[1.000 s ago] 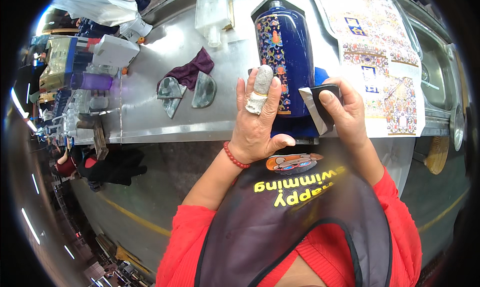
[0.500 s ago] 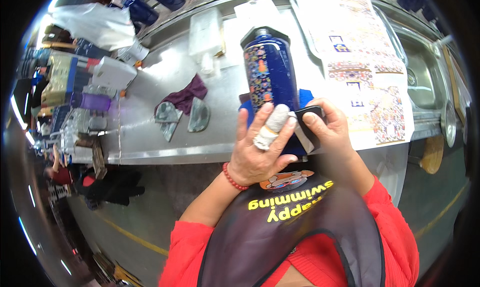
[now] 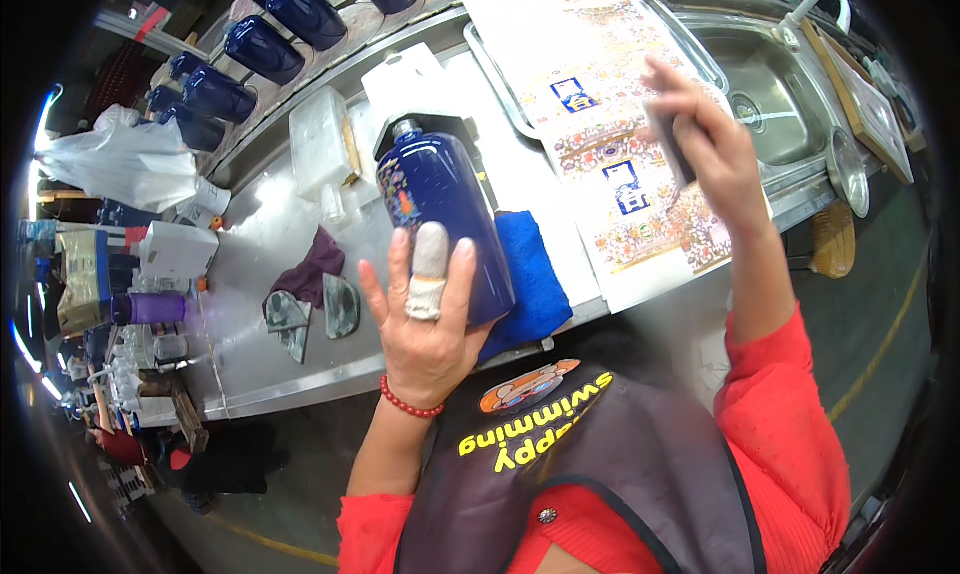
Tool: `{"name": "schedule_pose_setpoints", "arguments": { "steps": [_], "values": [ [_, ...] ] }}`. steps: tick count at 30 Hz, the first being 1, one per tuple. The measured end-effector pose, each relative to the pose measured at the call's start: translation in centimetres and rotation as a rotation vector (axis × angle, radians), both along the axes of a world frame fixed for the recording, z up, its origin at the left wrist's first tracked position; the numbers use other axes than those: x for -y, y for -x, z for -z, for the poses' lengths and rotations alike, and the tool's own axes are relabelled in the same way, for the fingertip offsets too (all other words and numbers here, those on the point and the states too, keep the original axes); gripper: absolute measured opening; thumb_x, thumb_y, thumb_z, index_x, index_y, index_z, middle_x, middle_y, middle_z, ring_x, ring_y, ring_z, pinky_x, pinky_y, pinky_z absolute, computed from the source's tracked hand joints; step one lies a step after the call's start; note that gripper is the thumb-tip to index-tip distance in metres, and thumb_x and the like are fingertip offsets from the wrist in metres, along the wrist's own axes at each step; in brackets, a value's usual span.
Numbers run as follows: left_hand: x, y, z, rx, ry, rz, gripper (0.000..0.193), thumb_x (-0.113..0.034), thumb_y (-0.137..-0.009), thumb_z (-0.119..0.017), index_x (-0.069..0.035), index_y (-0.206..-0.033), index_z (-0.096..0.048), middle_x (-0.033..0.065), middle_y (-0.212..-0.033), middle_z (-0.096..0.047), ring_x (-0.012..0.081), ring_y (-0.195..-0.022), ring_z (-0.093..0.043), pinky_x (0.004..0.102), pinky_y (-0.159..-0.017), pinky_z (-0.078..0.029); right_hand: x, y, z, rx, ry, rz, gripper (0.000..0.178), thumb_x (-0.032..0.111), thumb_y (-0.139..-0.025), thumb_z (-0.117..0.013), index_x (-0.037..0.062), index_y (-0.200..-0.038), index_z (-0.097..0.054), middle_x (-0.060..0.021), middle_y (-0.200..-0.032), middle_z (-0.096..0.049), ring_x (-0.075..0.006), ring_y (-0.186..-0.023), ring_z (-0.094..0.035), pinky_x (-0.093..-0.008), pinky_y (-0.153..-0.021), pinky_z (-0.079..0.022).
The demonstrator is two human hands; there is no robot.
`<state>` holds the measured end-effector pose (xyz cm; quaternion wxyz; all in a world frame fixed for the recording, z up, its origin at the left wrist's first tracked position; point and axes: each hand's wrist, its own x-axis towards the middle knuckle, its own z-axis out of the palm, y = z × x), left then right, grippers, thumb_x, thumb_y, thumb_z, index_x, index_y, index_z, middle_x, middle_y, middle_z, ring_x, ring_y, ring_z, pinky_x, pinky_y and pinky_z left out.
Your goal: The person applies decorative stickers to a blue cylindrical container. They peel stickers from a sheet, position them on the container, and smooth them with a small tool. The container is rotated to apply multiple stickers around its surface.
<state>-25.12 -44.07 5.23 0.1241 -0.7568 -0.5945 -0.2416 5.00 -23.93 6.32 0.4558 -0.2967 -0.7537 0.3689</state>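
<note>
A glossy dark-blue bottle [image 3: 455, 199] lies with its neck away from me, on a dark-edged support. Coloured floral decoration shows along its left side. My left hand [image 3: 425, 339] rests on the bottle's lower part with fingers spread; one finger wears a pale fabric cover, and the thumb is partly hidden. To the right, my right hand [image 3: 715, 154] is raised above the printed sheets [image 3: 600, 94], pinching a flat dark scraper-like piece [image 3: 670, 144] blurred by motion. Those white sheets carry floral patterns and blue panels. A folded blue cloth [image 3: 530, 284] lies right beside the bottle.
A metal tray [image 3: 490, 69] sits under the sheets, with a sink [image 3: 775, 104] farther right. Left of the bottle are a clear plastic container [image 3: 318, 149], a purple cloth [image 3: 312, 272] and grey-green pieces [image 3: 341, 307]. Several blue bottles [image 3: 262, 49] stand along the back ledge.
My right hand has left the bottle's lower end and moved up and right over the sheets, still holding the dark piece. The left hand stays on the bottle; the whole view has shifted.
</note>
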Motion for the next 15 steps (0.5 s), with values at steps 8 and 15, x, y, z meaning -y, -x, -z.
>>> {"name": "schedule_pose_setpoints", "arguments": {
  "steps": [8, 15],
  "values": [
    [1.6, 0.9, 2.5, 0.094, -0.006, -0.068, 0.072, -0.048, -0.091, -0.073, 0.002, -0.14, -0.055, 0.0285, -0.14, -0.056, 0.0538, -0.135, -0.048, 0.0735, -0.117, -0.015, -26.8, -2.5, 5.9, 0.826, -0.272, 0.468, 0.039, 0.023, -0.099, -0.062, 0.0092, -0.136, -0.064, -0.0144, -0.146, -0.055, -0.0361, -0.13, -0.054, -0.0446, -0.107, -0.048],
    [2.2, 1.1, 3.7, 0.139, -0.01, -0.095, 0.071, -0.054, -0.095, -0.065, -0.008, -0.145, -0.048, 0.0275, -0.143, -0.052, 0.0539, -0.129, -0.053, 0.078, -0.114, -0.017, -35.8, 0.1, 6.1, 1.1, -0.012, 0.652, 0.07, 0.058, -0.083, -0.076, 0.0093, -0.132, -0.066, -0.0174, -0.137, -0.056, -0.0403, -0.131, -0.051, -0.0535, -0.107, -0.046]
  ]
}}
